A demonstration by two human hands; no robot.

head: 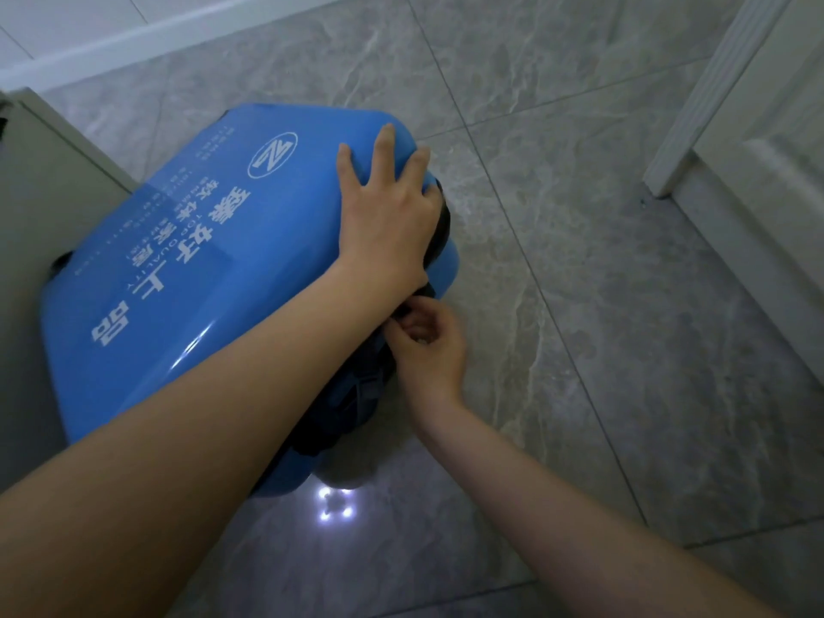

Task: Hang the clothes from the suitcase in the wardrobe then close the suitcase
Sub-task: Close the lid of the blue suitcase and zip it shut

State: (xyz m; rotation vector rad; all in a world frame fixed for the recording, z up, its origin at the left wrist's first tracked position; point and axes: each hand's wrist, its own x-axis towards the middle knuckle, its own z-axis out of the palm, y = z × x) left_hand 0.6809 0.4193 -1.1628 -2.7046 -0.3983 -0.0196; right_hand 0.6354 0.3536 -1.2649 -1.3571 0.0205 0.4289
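A blue suitcase [187, 278] is lying on the grey tiled floor [624, 305], its lid down and its white logo and lettering facing up, with its far-left side sitting against a pale cabinet [49, 202]. The left hand [388, 216] is pressing flat on the lid near the right edge, fingers spread and straight, the forearm reaching across the shell from the lower left. The right hand [428, 345] is working at the right side of the case just below the left wrist, its fingers curled and pinching something small and dark at the seam; whether that is a zip pull is too hard to tell. Along that side the black seam [441, 220] is showing between the two blue halves, and lower down dark fabric [356, 394] is bulging out of the gap, so the case is not sitting fully shut there. A cluster of bright light spots [334, 506] is reflecting on the floor just in front of the case. A white door frame [713, 95] is standing at the upper right, and a white baseboard [178, 33] is running along the top left
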